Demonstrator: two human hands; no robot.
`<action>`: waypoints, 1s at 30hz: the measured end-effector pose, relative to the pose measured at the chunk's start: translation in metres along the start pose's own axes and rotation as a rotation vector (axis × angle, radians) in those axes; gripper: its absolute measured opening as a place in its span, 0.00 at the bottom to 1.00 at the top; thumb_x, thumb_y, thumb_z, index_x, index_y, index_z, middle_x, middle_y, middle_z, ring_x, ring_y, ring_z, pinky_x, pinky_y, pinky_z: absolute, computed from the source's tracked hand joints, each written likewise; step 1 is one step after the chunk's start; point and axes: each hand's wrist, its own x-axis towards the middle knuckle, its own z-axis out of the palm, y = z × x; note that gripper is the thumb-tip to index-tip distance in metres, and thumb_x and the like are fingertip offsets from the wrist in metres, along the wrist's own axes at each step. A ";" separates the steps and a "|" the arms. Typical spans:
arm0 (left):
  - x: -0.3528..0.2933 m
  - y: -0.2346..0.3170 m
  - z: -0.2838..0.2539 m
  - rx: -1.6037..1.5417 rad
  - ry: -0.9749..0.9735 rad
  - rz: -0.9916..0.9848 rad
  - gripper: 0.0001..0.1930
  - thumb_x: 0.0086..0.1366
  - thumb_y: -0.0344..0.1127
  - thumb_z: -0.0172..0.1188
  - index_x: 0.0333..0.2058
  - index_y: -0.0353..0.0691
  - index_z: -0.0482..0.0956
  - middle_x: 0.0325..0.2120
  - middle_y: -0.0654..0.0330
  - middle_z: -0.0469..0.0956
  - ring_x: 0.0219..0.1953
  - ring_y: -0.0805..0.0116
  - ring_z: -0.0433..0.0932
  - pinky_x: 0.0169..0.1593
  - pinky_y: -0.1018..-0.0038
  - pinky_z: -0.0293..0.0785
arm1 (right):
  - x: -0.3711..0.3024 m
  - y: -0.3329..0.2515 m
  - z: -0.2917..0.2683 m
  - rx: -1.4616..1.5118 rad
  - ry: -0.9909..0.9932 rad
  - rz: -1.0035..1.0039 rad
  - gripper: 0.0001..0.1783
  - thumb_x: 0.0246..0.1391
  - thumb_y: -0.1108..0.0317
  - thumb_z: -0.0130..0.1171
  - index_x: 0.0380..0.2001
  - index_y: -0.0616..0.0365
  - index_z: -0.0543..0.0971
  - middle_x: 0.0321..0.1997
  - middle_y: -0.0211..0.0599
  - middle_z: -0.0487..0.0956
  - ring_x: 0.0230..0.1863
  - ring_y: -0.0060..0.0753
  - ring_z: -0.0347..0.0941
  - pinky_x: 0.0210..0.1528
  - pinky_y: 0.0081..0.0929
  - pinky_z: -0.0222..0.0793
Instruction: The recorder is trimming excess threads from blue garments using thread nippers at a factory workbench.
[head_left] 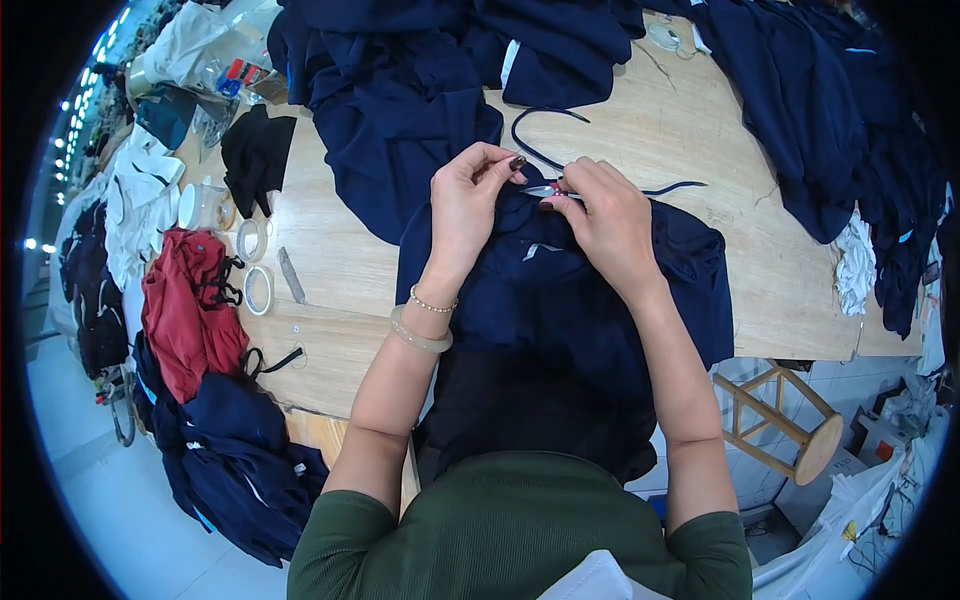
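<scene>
A navy garment (590, 290) lies over the table's near edge and against my body, with a small white label (541, 250) at its neck area. My left hand (466, 205) is closed in a pinch above the garment's upper edge; what lies between its fingertips is too small to make out. In my right hand (612, 215) is a small pair of scissors (541, 190), its metal blades pointing left toward the left fingers. Just beyond both hands a dark navy cord (517, 130) curves over the table, its other end showing to the right.
Navy garments are heaped at the far side (400, 80) and right (790, 120) of the wooden table (690, 130). To the left are tape rolls (259, 290), a red garment (190, 310), black cloth (258, 155) and a clear cup (203, 207). A wooden stool (818, 450) stands lower right.
</scene>
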 end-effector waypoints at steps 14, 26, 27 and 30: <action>0.016 0.027 -0.018 0.428 0.094 0.536 0.19 0.61 0.28 0.62 0.51 0.32 0.74 0.52 0.48 0.74 0.58 0.49 0.70 0.61 0.64 0.65 | -0.029 0.047 -0.043 0.306 0.275 0.543 0.10 0.52 0.72 0.67 0.31 0.64 0.75 0.31 0.36 0.81 0.31 0.21 0.72 0.37 0.21 0.67; -0.008 0.026 0.005 0.401 -0.112 0.341 0.02 0.59 0.23 0.61 0.31 0.34 0.81 0.27 0.58 0.79 0.30 0.64 0.79 0.36 0.76 0.74 | -0.031 0.036 -0.043 0.421 0.233 0.546 0.10 0.53 0.72 0.67 0.32 0.64 0.74 0.31 0.35 0.81 0.33 0.20 0.72 0.39 0.20 0.68; -0.009 0.029 0.003 0.276 -0.101 0.264 0.02 0.60 0.22 0.60 0.32 0.33 0.81 0.27 0.58 0.80 0.28 0.69 0.80 0.35 0.79 0.73 | -0.032 0.037 -0.045 0.415 0.238 0.549 0.10 0.53 0.72 0.67 0.32 0.64 0.74 0.31 0.35 0.81 0.33 0.20 0.72 0.39 0.20 0.68; -0.021 0.054 -0.011 0.030 0.004 0.202 0.04 0.65 0.21 0.56 0.36 0.28 0.80 0.28 0.61 0.82 0.28 0.79 0.78 0.33 0.83 0.73 | -0.036 0.039 -0.047 0.437 0.237 0.554 0.10 0.54 0.72 0.66 0.32 0.64 0.74 0.32 0.35 0.81 0.33 0.19 0.72 0.39 0.19 0.68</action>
